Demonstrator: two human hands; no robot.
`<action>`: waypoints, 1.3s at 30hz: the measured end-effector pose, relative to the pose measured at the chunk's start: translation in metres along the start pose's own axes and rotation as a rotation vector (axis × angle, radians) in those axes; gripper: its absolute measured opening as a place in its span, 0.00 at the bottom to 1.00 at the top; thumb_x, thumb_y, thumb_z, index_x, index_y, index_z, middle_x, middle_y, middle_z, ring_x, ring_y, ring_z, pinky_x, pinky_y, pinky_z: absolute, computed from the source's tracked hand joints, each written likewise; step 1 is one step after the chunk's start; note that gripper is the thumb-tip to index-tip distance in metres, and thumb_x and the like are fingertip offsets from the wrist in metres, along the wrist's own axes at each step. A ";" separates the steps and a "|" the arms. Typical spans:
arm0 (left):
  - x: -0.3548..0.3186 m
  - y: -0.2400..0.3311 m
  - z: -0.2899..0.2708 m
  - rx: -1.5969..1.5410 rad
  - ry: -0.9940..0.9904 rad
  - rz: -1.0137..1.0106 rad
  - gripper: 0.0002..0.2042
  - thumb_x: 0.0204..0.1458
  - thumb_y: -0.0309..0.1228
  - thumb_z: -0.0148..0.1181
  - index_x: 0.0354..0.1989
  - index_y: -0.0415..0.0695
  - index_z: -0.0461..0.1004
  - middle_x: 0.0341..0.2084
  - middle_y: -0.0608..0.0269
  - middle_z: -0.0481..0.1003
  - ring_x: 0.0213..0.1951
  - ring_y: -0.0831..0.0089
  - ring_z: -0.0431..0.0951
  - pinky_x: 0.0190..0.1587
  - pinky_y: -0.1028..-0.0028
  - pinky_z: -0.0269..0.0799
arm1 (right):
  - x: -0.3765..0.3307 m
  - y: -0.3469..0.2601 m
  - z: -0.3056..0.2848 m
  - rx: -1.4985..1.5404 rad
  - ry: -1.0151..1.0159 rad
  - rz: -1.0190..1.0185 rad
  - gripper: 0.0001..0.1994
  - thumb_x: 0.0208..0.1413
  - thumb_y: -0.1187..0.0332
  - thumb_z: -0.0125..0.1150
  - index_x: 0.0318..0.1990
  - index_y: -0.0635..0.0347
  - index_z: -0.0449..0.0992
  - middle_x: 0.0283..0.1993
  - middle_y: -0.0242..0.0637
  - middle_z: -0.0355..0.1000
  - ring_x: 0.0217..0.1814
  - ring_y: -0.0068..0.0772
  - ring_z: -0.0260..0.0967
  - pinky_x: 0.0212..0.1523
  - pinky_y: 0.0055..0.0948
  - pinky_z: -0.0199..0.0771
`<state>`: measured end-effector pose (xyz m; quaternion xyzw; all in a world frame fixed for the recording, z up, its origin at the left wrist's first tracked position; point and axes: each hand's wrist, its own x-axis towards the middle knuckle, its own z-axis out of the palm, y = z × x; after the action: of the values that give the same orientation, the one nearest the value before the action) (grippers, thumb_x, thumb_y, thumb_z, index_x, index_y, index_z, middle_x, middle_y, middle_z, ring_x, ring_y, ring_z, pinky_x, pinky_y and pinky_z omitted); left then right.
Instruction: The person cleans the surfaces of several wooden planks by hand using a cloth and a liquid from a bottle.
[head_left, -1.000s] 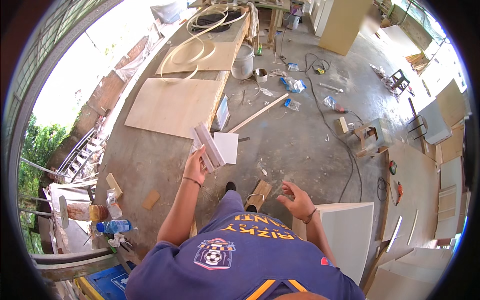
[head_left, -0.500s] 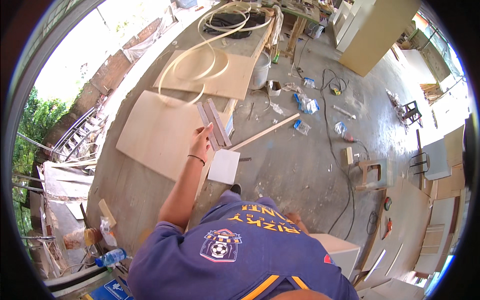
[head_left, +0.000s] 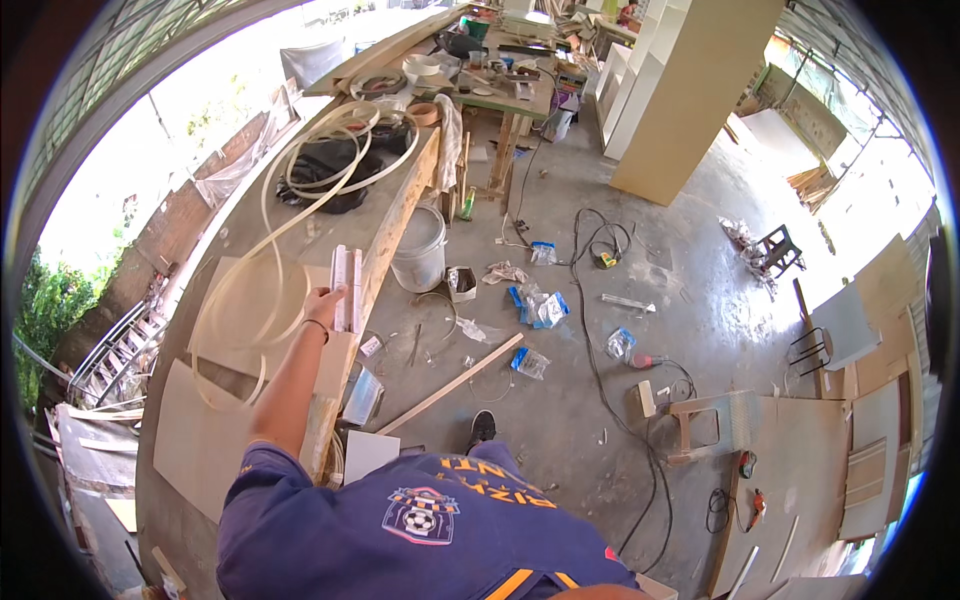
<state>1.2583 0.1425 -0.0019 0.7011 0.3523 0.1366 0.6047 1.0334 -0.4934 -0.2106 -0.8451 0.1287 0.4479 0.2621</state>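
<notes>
The left hand (head_left: 322, 303) has its grip closed around a bundle of pale strips (head_left: 346, 288), held over the edge of the long wooden desk (head_left: 400, 205), beside looped edge banding (head_left: 255, 300). The right hand is out of view.

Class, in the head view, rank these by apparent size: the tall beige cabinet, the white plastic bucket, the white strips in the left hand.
1. Tall beige cabinet, largest.
2. White plastic bucket.
3. White strips in the left hand; nearly bucket-sized here, and nearer the camera, so this ranking is unsure.
</notes>
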 end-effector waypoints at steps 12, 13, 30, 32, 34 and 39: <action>0.141 0.040 0.032 0.358 0.080 -0.110 0.27 0.43 0.42 0.65 0.46 0.32 0.71 0.40 0.50 0.75 0.42 0.64 0.74 0.46 0.68 0.67 | 0.155 -0.122 -0.258 0.913 0.248 0.076 0.11 0.56 0.61 0.54 0.46 0.48 0.70 0.29 0.34 0.73 0.31 0.34 0.72 0.28 0.39 0.70; 0.149 0.035 0.028 0.367 0.077 -0.123 0.28 0.43 0.42 0.65 0.47 0.32 0.71 0.41 0.49 0.75 0.43 0.64 0.74 0.47 0.69 0.66 | 0.163 -0.151 -0.271 0.917 0.236 0.047 0.12 0.56 0.61 0.54 0.46 0.48 0.70 0.29 0.34 0.73 0.31 0.34 0.72 0.28 0.39 0.69; 0.175 0.017 -0.003 0.620 0.107 -0.073 0.21 0.44 0.38 0.61 0.44 0.36 0.74 0.40 0.44 0.75 0.46 0.55 0.75 0.50 0.66 0.67 | 0.312 -0.684 -0.442 0.386 0.030 -0.643 0.19 0.57 0.58 0.54 0.49 0.62 0.71 0.34 0.34 0.74 0.34 0.28 0.74 0.26 0.25 0.72; 0.165 0.044 0.010 0.583 0.164 -0.128 0.22 0.45 0.38 0.61 0.46 0.37 0.73 0.43 0.43 0.74 0.49 0.51 0.73 0.53 0.65 0.66 | 0.317 -0.736 -0.455 0.302 0.087 -0.697 0.18 0.57 0.59 0.54 0.49 0.63 0.72 0.33 0.35 0.74 0.32 0.27 0.74 0.26 0.25 0.72; 0.148 0.050 0.017 0.552 0.349 -0.078 0.22 0.47 0.36 0.61 0.48 0.35 0.72 0.45 0.43 0.73 0.51 0.51 0.71 0.55 0.65 0.64 | 0.303 -0.797 -0.458 0.322 0.038 -0.743 0.16 0.57 0.62 0.54 0.47 0.64 0.73 0.29 0.35 0.73 0.30 0.24 0.73 0.29 0.24 0.72; 0.122 0.043 0.055 0.326 0.895 -0.080 0.18 0.53 0.33 0.57 0.47 0.32 0.71 0.46 0.46 0.73 0.50 0.55 0.72 0.55 0.66 0.63 | 0.302 -0.920 -0.484 0.402 0.044 -1.084 0.12 0.58 0.68 0.52 0.44 0.68 0.74 0.23 0.32 0.69 0.26 0.21 0.70 0.30 0.20 0.70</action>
<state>1.3932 0.1804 -0.0029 0.6450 0.6215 0.3448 0.2807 1.9538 0.0051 0.0654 -0.7331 -0.2348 0.1985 0.6067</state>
